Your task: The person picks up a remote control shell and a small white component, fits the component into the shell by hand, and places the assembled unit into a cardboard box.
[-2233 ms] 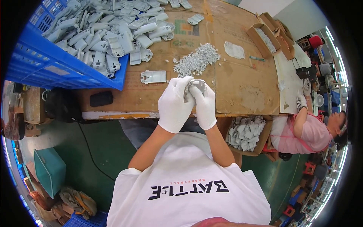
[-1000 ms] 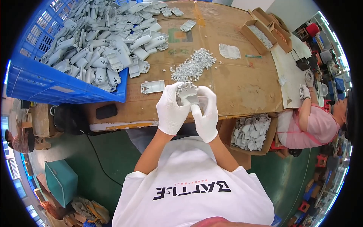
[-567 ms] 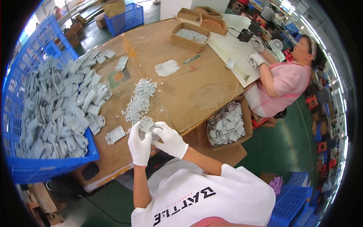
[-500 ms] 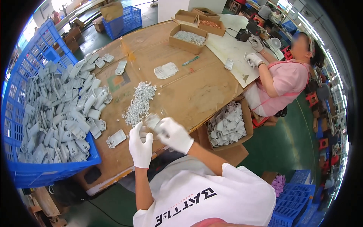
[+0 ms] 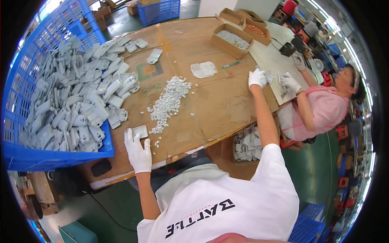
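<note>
My left hand [image 5: 138,153], in a white glove, reaches over the near table edge. Its fingers are spread at the left side of a pale grey plastic casing [image 5: 139,131] lying on the cardboard, thumb apart. My right arm stretches far right, and my gloved right hand [image 5: 257,78] has its fingers curled at a pale casing [image 5: 268,76] by the white board; the fingertips are partly hidden. Between the hands lies a heap of small whitish parts [image 5: 170,101]. Another casing [image 5: 154,56] lies farther back.
A blue crate [image 5: 60,160] full of casings stands at the left. Boxes of small parts [image 5: 231,40] sit at the back. A co-worker [image 5: 324,107] in pink, wearing white gloves, sits at the right near my right hand. A box of casings [image 5: 247,143] stands below the table edge.
My hands were together over the near table edge with a casing. Now my right hand is far right by the white board, and my left hand has gone to the casing on the table. The view has shifted.
</note>
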`<move>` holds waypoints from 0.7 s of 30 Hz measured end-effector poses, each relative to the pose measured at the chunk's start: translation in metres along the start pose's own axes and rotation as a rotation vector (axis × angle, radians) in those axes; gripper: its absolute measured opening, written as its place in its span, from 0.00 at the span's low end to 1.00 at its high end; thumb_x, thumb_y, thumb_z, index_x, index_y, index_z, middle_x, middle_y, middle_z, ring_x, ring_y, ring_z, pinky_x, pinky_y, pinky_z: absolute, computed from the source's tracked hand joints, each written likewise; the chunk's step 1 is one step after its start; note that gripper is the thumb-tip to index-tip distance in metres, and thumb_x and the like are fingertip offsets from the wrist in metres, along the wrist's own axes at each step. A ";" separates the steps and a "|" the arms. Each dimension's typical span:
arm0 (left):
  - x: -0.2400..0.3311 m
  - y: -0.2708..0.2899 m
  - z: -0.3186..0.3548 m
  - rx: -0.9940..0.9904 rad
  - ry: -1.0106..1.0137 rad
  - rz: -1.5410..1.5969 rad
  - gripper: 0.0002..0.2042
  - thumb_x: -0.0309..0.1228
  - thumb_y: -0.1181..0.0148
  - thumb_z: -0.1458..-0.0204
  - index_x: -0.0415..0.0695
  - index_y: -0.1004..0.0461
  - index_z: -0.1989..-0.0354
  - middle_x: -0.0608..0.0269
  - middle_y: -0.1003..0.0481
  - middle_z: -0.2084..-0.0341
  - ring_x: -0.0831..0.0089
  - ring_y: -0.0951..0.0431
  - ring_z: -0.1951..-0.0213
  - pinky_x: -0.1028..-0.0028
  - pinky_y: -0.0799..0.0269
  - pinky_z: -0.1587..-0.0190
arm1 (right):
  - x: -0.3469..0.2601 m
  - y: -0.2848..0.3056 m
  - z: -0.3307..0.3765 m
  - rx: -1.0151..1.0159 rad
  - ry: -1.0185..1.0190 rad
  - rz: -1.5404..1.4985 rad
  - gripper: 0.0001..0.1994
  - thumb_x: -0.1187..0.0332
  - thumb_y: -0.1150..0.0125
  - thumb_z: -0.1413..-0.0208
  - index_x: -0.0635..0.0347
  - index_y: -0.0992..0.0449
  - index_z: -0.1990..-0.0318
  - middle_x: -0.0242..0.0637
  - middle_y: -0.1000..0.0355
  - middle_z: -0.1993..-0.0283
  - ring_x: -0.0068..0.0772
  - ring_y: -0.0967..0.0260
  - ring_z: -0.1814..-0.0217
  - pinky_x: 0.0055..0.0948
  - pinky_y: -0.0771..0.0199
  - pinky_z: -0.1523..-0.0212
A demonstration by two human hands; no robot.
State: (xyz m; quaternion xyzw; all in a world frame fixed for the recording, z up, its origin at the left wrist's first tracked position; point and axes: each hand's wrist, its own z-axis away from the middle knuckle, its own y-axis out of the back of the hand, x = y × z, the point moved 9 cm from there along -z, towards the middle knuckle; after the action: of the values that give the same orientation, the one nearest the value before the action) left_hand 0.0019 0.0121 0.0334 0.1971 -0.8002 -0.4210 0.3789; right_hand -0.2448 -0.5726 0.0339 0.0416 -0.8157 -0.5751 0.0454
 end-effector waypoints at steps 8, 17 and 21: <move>-0.033 -0.003 -0.011 0.019 0.096 0.218 0.15 0.16 0.41 0.49 0.40 0.29 0.52 0.51 0.30 0.41 0.51 0.33 0.36 0.61 0.37 0.34 | -0.176 0.096 0.207 -0.131 0.795 -0.786 0.11 0.58 0.35 0.45 0.51 0.24 0.59 0.40 0.27 0.59 0.49 0.24 0.57 0.45 0.23 0.56; -0.051 -0.008 -0.043 -0.180 0.185 0.003 0.29 0.18 0.37 0.55 0.45 0.29 0.40 0.49 0.30 0.45 0.49 0.30 0.45 0.59 0.32 0.41 | -0.213 0.063 0.210 -0.300 0.882 -0.683 0.07 0.65 0.37 0.45 0.58 0.24 0.66 0.46 0.26 0.63 0.52 0.24 0.59 0.48 0.24 0.57; -0.046 -0.005 -0.061 -0.102 0.122 0.245 0.24 0.17 0.40 0.54 0.43 0.27 0.45 0.49 0.26 0.49 0.50 0.26 0.47 0.61 0.29 0.43 | -0.228 0.054 0.211 -0.239 0.871 -0.397 0.07 0.66 0.38 0.44 0.59 0.24 0.66 0.47 0.26 0.65 0.53 0.24 0.61 0.48 0.24 0.57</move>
State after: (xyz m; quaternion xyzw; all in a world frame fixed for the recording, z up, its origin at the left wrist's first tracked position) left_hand 0.0777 0.0064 0.0308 0.1035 -0.7712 -0.3990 0.4851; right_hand -0.0448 -0.3298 0.0080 0.4273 -0.6257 -0.5913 0.2761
